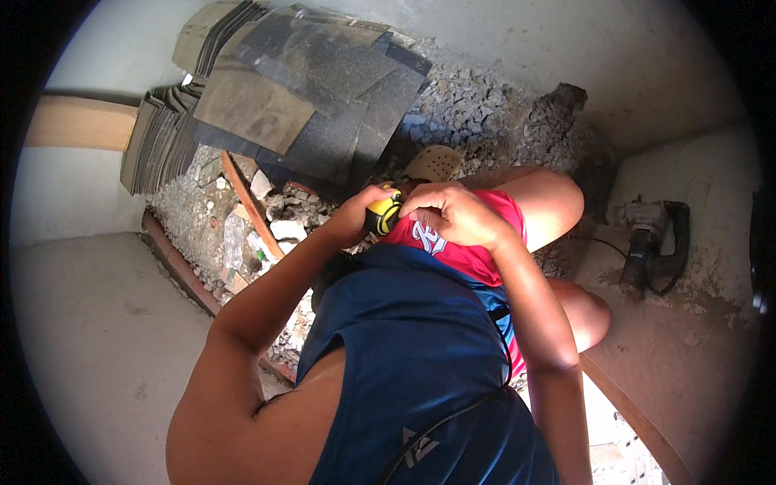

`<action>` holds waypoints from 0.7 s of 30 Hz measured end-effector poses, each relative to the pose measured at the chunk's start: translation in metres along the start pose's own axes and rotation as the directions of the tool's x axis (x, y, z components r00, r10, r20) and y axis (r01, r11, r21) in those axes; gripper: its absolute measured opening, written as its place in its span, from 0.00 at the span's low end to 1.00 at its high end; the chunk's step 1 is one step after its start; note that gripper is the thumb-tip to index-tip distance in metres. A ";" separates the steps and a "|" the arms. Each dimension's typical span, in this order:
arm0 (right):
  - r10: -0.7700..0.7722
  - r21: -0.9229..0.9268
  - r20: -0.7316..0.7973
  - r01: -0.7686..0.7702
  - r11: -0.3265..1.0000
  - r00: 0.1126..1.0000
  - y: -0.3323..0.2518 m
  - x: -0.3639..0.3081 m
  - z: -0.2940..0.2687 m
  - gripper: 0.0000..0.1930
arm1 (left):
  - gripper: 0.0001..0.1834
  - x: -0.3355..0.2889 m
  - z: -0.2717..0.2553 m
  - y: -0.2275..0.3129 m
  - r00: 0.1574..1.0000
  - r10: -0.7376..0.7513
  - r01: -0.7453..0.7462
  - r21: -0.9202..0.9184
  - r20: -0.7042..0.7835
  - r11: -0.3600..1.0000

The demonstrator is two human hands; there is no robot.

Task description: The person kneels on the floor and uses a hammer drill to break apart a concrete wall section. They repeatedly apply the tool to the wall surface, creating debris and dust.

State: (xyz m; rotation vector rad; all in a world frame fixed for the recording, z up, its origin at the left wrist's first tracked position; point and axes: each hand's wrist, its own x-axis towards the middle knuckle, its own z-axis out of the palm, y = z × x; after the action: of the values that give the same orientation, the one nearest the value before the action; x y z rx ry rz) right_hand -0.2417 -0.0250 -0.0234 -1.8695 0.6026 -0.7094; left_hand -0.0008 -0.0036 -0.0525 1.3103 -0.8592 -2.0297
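Observation:
A yellow and black tape measure [383, 212] sits in my left hand [356, 214], whose fingers and thumb are closed around it. Just to its right is my right hand [453, 212], palm turned down, with curled fingers at the tape measure's edge. What those fingertips pinch, if anything, is hidden. Both hands are in front of my body, over red shorts [489, 234]. Beyond them, a tan clog with holes [434, 164] shows on one foot.
Grey-black sheets [323, 73] lie piled at the far left, beside a stack of curved sheets [158, 141]. Broken rubble [465, 109] covers the floor, with a wooden strip [250, 202] across it. A corded power tool [651, 246] lies at right. Walls [105, 299] enclose the space.

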 end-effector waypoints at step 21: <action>0.304 -0.106 -0.302 -0.349 0.931 0.904 -0.016 -0.014 0.025 0.09 | 0.23 0.008 0.005 -0.017 0.972 0.180 -0.200 0.131 0.151 0.971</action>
State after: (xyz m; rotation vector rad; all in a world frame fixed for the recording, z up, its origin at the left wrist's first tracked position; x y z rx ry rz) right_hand -0.2324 0.0061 -0.0196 -1.7593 1.1585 -0.7228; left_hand -0.0100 0.0023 -0.0682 1.1233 -1.1698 -1.9534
